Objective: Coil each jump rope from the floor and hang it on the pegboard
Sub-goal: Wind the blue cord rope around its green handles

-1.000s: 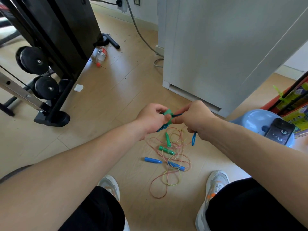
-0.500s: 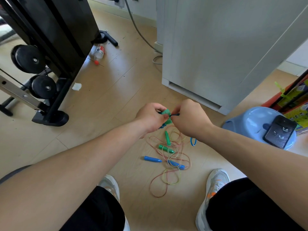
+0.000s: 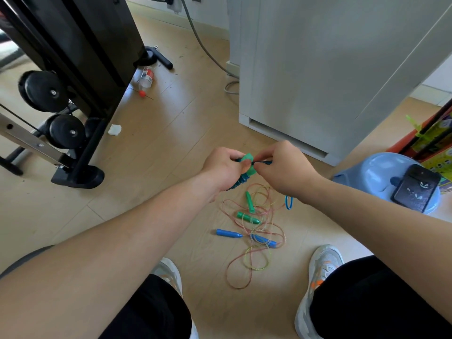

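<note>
At frame centre we see a teal-and-green coiled rope bundle. Below it, on the pale beige wood-grain floor, lie two green plastic handles and two blue plastic handles among thin pink-and-yellow speckled cords. At right we note a light-blue plastic stool bearing a black phone with pale face drawings. Upper right is a grey-white cabinet; upper left, a glossy black exercise machine. At bottom, grey trainers with orange accents and black shorts.

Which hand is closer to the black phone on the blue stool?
Right. The right hand is left of the phone; the left hand lies farther left, beyond it.
</note>
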A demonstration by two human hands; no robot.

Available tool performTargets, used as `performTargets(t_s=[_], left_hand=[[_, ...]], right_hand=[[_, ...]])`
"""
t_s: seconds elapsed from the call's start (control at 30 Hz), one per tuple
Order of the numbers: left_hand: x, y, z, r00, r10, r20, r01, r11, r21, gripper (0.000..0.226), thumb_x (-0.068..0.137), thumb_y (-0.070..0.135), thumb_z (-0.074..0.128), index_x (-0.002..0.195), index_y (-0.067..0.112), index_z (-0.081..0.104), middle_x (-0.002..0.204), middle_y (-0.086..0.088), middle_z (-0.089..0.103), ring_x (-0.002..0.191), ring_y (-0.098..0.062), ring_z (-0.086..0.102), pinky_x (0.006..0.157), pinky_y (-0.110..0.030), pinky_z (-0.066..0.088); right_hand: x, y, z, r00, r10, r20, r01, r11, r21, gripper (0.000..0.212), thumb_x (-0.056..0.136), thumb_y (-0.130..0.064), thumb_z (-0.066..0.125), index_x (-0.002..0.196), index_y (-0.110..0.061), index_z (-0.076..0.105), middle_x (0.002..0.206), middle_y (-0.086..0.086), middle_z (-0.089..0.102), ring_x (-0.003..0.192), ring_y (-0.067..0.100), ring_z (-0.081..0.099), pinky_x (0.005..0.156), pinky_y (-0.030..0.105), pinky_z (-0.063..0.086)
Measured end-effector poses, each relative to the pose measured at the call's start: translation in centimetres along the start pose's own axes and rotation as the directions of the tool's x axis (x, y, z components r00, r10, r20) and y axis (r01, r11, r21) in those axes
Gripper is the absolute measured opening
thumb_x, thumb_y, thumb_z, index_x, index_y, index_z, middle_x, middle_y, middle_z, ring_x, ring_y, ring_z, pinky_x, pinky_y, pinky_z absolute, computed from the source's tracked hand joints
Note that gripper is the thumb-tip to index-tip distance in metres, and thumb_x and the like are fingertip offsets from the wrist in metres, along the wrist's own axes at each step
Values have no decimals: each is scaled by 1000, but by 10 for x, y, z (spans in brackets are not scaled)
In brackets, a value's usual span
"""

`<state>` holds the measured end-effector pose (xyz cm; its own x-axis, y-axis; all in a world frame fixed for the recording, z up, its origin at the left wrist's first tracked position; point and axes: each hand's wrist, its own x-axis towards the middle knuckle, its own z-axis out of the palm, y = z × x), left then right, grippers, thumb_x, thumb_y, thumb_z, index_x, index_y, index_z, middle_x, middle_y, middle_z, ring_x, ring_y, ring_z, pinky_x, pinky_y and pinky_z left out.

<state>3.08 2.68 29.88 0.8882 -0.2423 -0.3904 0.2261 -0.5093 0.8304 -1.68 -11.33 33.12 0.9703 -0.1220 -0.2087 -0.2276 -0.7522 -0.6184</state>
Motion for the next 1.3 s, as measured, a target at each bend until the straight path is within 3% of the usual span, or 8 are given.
performTargets(t_s=[0.17, 0.33, 0.5, 0.67, 0.83, 0.97, 1.1, 1.3], left_hand=[[-3, 4, -8, 994, 9, 110, -7, 1000, -21, 18, 99, 21, 62, 110, 18, 75, 98, -5, 75, 94, -22, 69, 84, -36, 57], [-5, 3, -22, 949, 32, 312, -25, 999, -24, 27, 97, -2, 54, 119, 8, 66, 111, -12, 71, 102, -21, 68, 87, -31, 56], [-7, 1, -20, 975, 80, 207, -93, 994, 56, 13, 100, 15, 58, 105, 21, 68, 104, -3, 75, 103, -22, 70, 99, -46, 53], [-14, 0, -11, 983, 49, 177, -62, 995, 72, 16, 104, 18, 48, 111, 12, 61, 106, -17, 69, 94, -39, 70, 77, -58, 59], [-10, -1, -4, 997, 7, 72, -13, 997, 74, 15, 103, 15, 49, 100, 9, 63, 95, -19, 71, 82, -37, 73, 69, -54, 59], [-6, -3, 1, 1000, 17, -18, -14, 989, 149, 15, 100, 13, 54, 93, 8, 66, 85, -20, 71, 61, -27, 64, 63, -46, 59], [-4, -7, 1, 997, 53, -63, -44, 991, 127, 13, 97, 13, 56, 98, 9, 68, 89, -16, 72, 74, -30, 71, 69, -48, 61], [0, -12, 0, 995, 49, -81, -52, 998, -41, 23, 97, 16, 61, 118, 8, 66, 104, -12, 73, 96, -33, 70, 86, -50, 58]], right_hand=[[1, 2, 4, 996, -20, -85, 18, 1000, -20, 19, 86, -38, 72, 96, -22, 74, 72, -10, 59, 57, 6, 52, 45, 17, 31], [4, 8, 7, 994, -34, -108, 31, 999, -26, 11, 86, -30, 75, 94, -23, 72, 80, -3, 63, 55, 6, 51, 46, 18, 32], [7, 6, 8, 987, -75, -144, 66, 996, -66, 10, 88, -29, 73, 95, -22, 72, 84, -6, 59, 67, 7, 52, 51, 17, 33], [6, 4, 12, 982, -126, -143, 105, 984, -144, 9, 91, -23, 69, 99, -18, 71, 92, 1, 67, 78, 17, 59, 53, 19, 37], [4, 4, 23, 970, -175, -166, 143, 971, -189, 13, 95, -15, 61, 104, -16, 70, 95, 6, 70, 80, 23, 63, 65, 32, 54], [-2, 3, 26, 972, -178, -155, 161, 980, -116, 16, 95, -12, 59, 102, -14, 73, 91, 4, 70, 73, 17, 59, 55, 20, 45], [-8, 2, 27, 974, -170, -150, 162, 985, -61, 17, 95, -14, 58, 101, -13, 74, 80, 0, 65, 61, 8, 52, 51, 11, 37], [-7, 6, 26, 971, -209, -117, 193, 973, -129, 21, 98, -18, 53, 105, -14, 72, 81, 5, 68, 65, 21, 59, 53, 26, 45]])
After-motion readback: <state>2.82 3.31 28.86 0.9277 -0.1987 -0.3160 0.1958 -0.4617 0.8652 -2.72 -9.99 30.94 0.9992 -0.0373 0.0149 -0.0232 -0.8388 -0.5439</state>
